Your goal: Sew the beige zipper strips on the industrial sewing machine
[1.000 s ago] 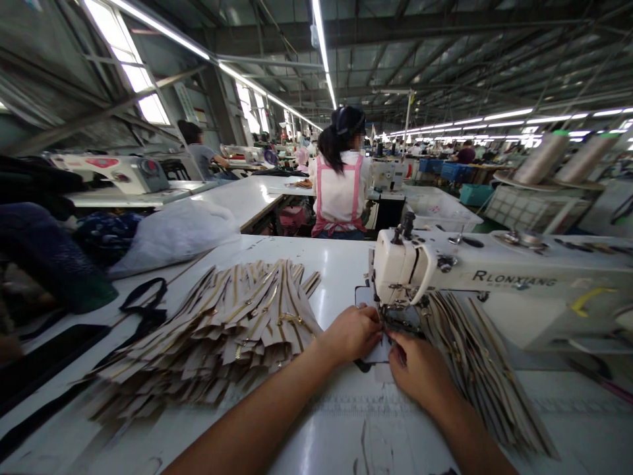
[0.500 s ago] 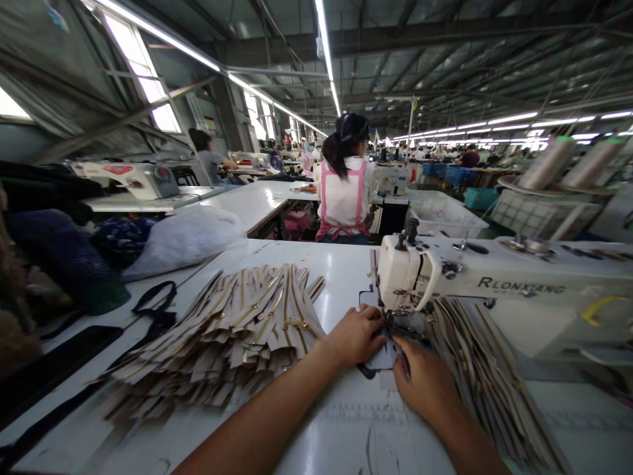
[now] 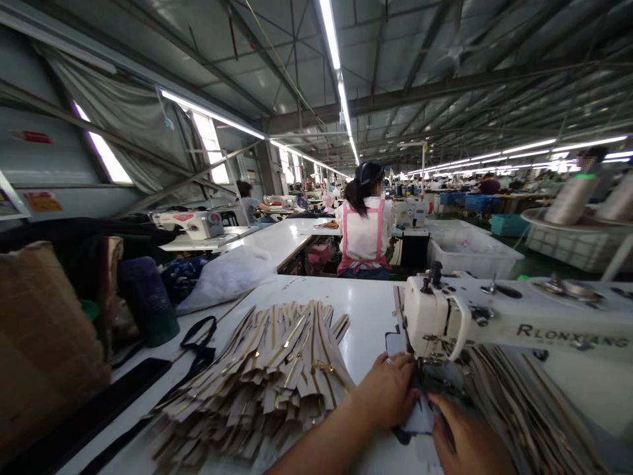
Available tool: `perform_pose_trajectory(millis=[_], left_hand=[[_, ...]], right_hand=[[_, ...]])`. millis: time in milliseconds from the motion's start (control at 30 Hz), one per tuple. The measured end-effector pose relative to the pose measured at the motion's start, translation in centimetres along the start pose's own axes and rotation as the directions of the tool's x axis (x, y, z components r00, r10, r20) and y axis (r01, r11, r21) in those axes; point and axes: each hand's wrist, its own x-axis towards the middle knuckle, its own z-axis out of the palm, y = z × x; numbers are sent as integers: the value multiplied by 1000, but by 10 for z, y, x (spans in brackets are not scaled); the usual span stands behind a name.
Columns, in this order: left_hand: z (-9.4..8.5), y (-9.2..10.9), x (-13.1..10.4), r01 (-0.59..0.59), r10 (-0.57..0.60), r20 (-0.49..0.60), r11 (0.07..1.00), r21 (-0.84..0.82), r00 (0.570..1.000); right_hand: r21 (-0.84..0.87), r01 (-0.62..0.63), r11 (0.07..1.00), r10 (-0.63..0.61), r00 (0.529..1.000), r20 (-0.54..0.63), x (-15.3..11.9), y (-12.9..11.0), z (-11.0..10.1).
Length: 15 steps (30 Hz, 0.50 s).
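Note:
Beside the needle of a white sewing machine (image 3: 435, 323), my left hand (image 3: 388, 389) presses down with fingers bent together. A ring is on one of its fingers. My right hand (image 3: 467, 439) lies just right of it, thumb and forefinger drawn in around a dark edge. Dark material lies under the presser foot between the hands; its kind is too unclear to name. To the left spreads a big pile of beige zipper strips (image 3: 277, 363) with gold teeth and pulls. More zipper strips (image 3: 524, 396) lie beneath the machine arm, near my right hand.
A black strap (image 3: 198, 356) and a dark flat tray (image 3: 99, 409) lie on the left of the white table (image 3: 366, 310). A cardboard box (image 3: 49, 316) and a white plastic bag (image 3: 227, 277) stand beyond. A co-worker in a pink apron (image 3: 363, 237) sits ahead.
The view has tilted up and turned left, so everything sits lower and farther right. Both hands remain at the needle, with only slight movement against the machine.

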Motion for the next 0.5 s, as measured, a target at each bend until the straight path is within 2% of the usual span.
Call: perform_pose_trajectory(millis=[100, 233, 333, 433, 467, 500], left_hand=[[5, 4, 0, 37, -37, -6, 999, 39, 999], [-1, 20, 0, 141, -151, 29, 965, 223, 988], [-13, 40, -3, 187, -247, 159, 928, 321, 956], [-15, 55, -7, 156, -271, 334, 930, 333, 903], [-12, 57, -8, 144, -265, 354, 932, 333, 897], [-9, 57, -9, 117, -231, 345, 940, 320, 910]], right_hand=[[31, -12, 999, 11, 1000, 26, 0, 5, 6], [91, -28, 995, 23, 998, 57, 0, 9, 9], [116, -35, 993, 30, 999, 44, -1, 11, 11], [96, -46, 994, 41, 998, 45, -1, 12, 12], [89, -44, 995, 39, 998, 57, -1, 11, 11], [86, -44, 995, 38, 997, 72, 0, 10, 10]])
